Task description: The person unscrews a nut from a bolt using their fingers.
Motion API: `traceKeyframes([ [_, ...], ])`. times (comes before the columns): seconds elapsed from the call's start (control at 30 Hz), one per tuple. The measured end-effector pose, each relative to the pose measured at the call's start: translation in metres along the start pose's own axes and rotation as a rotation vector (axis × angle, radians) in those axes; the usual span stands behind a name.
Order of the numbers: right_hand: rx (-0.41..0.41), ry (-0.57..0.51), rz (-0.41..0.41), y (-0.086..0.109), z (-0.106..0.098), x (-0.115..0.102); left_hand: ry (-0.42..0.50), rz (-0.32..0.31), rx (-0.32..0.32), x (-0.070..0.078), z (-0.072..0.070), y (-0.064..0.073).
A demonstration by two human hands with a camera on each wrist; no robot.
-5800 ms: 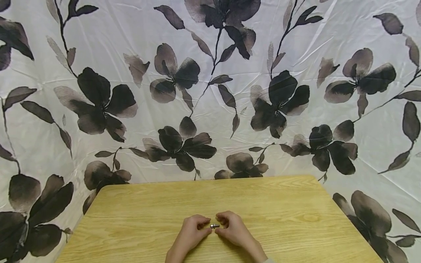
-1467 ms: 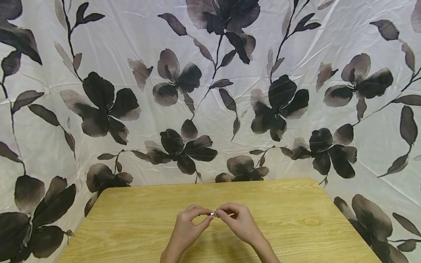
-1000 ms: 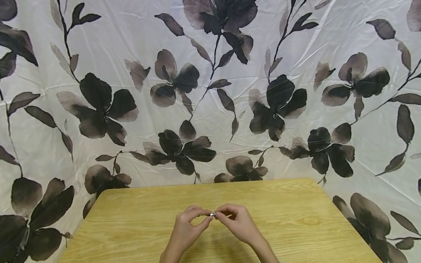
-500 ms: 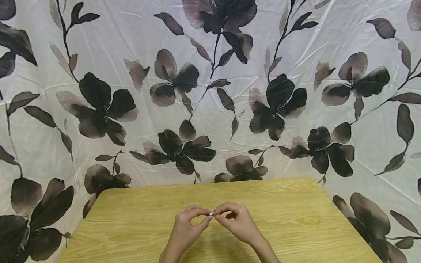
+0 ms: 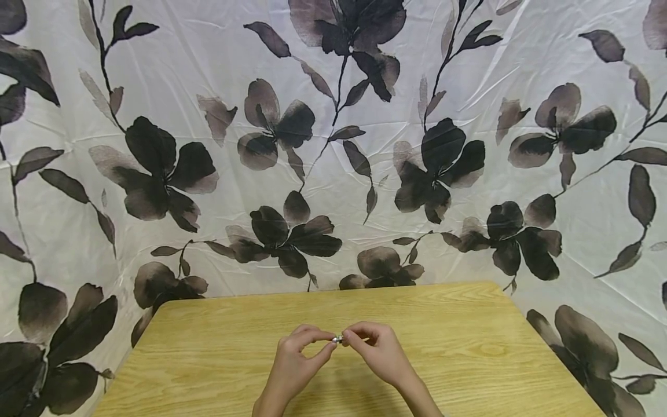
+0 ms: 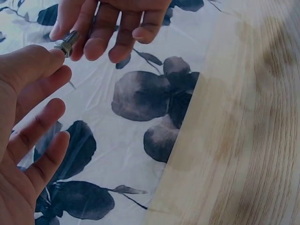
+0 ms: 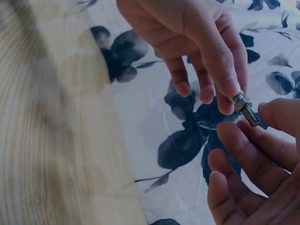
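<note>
A small metal bolt (image 5: 338, 339) with a hex nut (image 7: 242, 104) on its shank is between the hands, above the table. My left hand (image 5: 294, 362) pinches its head end between thumb and index finger; the fingertips hide much of that end. The threaded end (image 7: 252, 118) points toward my right hand (image 5: 383, 354). In the right wrist view, the right thumb and index finger stand on either side of the thread tip, with a gap visible beside it. The other fingers of both hands are spread and loosely bent.
Below the hands is a wood-grain table (image 5: 219, 330) with rounded far corners. Behind and beside it hangs a white cloth (image 5: 375, 174) printed with dark flowers.
Since the earliest frame, both hands have come up and the bolt is pinched in the left fingers. Over the last half second, the right fingertips have shifted slightly right, uncovering more of the bolt.
</note>
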State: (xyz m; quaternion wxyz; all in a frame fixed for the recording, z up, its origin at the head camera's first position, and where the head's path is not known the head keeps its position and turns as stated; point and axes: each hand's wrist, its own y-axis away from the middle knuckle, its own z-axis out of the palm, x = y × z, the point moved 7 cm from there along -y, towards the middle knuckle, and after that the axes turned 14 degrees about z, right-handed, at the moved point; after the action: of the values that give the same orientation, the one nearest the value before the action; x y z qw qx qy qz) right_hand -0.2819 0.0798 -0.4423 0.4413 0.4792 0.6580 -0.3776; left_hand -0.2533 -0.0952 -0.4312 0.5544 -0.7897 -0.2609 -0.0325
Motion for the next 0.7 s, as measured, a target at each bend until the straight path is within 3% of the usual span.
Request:
traceKeyframes([
  [0.7, -0.074, -0.027, -0.009, 0.0016, 0.0038, -0.001, -0.005, 0.008, 0.002, -0.0004, 0.0, 0.0007],
])
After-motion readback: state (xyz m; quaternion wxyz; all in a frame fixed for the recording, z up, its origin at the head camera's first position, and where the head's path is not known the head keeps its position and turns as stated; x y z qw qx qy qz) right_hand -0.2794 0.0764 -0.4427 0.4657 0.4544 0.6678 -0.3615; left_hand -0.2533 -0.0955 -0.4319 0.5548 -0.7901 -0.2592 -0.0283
